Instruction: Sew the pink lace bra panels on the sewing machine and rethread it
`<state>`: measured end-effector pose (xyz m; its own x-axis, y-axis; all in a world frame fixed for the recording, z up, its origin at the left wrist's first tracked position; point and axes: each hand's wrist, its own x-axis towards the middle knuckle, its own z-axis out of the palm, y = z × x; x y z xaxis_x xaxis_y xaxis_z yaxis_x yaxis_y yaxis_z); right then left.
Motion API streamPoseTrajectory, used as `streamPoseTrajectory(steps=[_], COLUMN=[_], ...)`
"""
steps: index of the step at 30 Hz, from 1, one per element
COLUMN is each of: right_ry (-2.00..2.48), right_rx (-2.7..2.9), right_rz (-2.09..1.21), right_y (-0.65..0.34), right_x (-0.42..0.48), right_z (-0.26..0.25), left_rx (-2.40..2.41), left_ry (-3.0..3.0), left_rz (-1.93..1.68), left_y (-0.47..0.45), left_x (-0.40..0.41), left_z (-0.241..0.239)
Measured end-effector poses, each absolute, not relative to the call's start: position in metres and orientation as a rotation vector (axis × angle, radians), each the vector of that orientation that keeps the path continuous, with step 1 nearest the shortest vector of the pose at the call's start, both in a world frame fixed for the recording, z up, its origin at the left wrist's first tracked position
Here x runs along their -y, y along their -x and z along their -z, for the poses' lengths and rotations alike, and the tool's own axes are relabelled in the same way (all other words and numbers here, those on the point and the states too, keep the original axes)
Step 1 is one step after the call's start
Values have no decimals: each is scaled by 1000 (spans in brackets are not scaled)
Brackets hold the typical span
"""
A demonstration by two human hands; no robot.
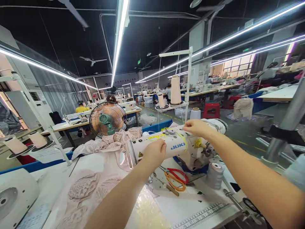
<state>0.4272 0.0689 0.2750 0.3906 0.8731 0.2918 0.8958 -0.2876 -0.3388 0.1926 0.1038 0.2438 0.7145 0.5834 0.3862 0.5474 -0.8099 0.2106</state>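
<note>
A white JUKI sewing machine (pixel 170 149) stands on the table in front of me. My left hand (pixel 156 151) is closed at the near side of its arm, left of the blue lettering, and hides what its fingers hold, if anything. Over the top of the machine, my right hand (pixel 197 128) has its fingers pinched together near the thread guides; anything between them is too small to make out. Below the arm lie scissors with red and orange handles (pixel 177 181). A grey thread cone (pixel 215 175) stands at the right. Pale pink lace fabric (pixel 83 187) covers the table's left part.
Behind the machine, a stand holds a large cream thread cone (pixel 175 90) and a smaller cone (pixel 161 101). A round fan (pixel 107 119) stands beyond the fabric. A ruler strip (pixel 202 216) runs along the table's front. Red stools (pixel 211 110) stand on the floor at right.
</note>
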Motion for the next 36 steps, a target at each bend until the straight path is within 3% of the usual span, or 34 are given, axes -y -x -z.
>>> streamPoseTrajectory(steps=[13, 20, 27, 36], right_ry=[2515, 2579, 2724, 2569], right_rx=[1803, 1895, 1843, 2052], right_rz=[243, 337, 348, 376], right_y=[-389, -346, -385, -367], right_x=[-117, -98, -94, -100], right_z=[-301, -300, -301, -299], left_rx=[-757, -709, -350, -291], left_ry=[-3341, -3319, -3111, -3039], left_rz=[-496, -591, -665, -707], left_y=[-193, -187, -172, -169], left_x=[-106, -119, -129, -132], left_z=[-232, -231, -249, -243])
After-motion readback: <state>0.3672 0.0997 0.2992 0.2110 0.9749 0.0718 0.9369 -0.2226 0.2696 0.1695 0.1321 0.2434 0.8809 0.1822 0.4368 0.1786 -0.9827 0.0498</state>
